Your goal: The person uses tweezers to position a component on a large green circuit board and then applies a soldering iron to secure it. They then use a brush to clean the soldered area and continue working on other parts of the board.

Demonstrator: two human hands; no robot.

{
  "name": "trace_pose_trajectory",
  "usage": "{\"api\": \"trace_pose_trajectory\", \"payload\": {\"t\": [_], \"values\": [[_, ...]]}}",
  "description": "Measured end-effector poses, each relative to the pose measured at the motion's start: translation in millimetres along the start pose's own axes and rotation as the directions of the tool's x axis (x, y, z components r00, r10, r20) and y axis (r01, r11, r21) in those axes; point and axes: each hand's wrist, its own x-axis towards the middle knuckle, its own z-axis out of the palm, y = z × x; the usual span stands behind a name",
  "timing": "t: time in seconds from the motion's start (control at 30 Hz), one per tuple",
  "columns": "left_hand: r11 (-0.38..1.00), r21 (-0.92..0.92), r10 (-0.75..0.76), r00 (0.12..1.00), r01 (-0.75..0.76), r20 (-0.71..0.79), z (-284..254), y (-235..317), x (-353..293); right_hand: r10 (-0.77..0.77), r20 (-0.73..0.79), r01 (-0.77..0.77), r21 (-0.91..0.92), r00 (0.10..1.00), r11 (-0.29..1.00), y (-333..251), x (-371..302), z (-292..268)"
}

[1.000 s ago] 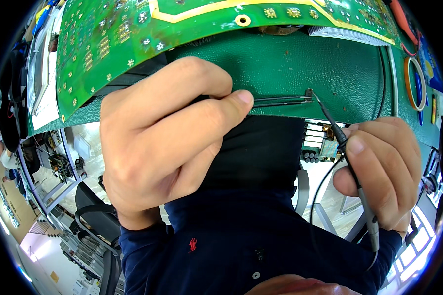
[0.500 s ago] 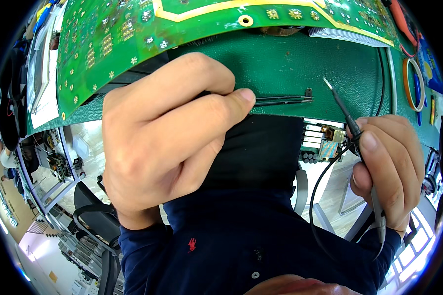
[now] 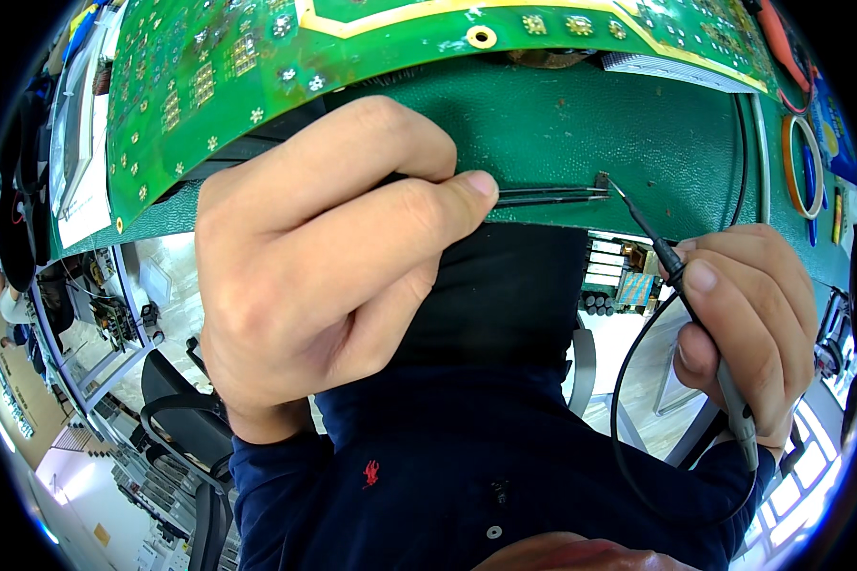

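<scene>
My left hand [image 3: 324, 247] is closed, pinching black tweezers [image 3: 552, 194] that point right across the green mat. At their tips is a tiny dark component [image 3: 602, 181], apparently gripped between them. My right hand [image 3: 747, 324] is wrapped round a slim pen-shaped probe [image 3: 659, 243] with a black collar and a grey rear end. A thin black lead loops from it. The probe's pointed tip is at the component's right side; whether it touches I cannot tell.
A large green circuit board [image 3: 352, 52] spans the far side above the mat [image 3: 533, 124]. Farther right are a tape roll [image 3: 788, 167], a blue pen [image 3: 811, 195] and a red-handled tool [image 3: 781, 43]. A black chair [image 3: 176, 385] stands at lower left.
The probe in my right hand has swung left and slightly down, bringing its tip to the component. My left hand and the tweezers have barely shifted.
</scene>
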Motion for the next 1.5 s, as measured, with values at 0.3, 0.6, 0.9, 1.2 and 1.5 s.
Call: {"api": "trace_pose_trajectory", "payload": {"t": [0.3,0.6,0.9,1.2,1.5], "values": [[1.000,0.001,-0.021,1.000,0.021,-0.005,1,1,-1,-0.031,0.006,0.031,-0.016,0.999,0.999,2,1,5],[1.000,0.004,-0.012,1.000,0.012,0.004,-1,1,0,-0.041,0.003,0.040,0.043,0.999,0.998,12,-3,2],[1.000,0.008,-0.014,1.000,0.015,-0.009,1,1,-2,0.196,0.001,-0.191,0.243,0.981,0.951,20,-7,0],[1.000,0.001,-0.020,1.000,0.020,-0.015,2,2,-1,0.421,-0.021,-0.383,0.376,0.907,0.844,23,-17,-5],[1.000,0.001,-0.019,1.000,0.019,-0.012,2,1,-3,0.406,-0.017,-0.369,0.384,0.914,0.847,23,-16,0]]}}
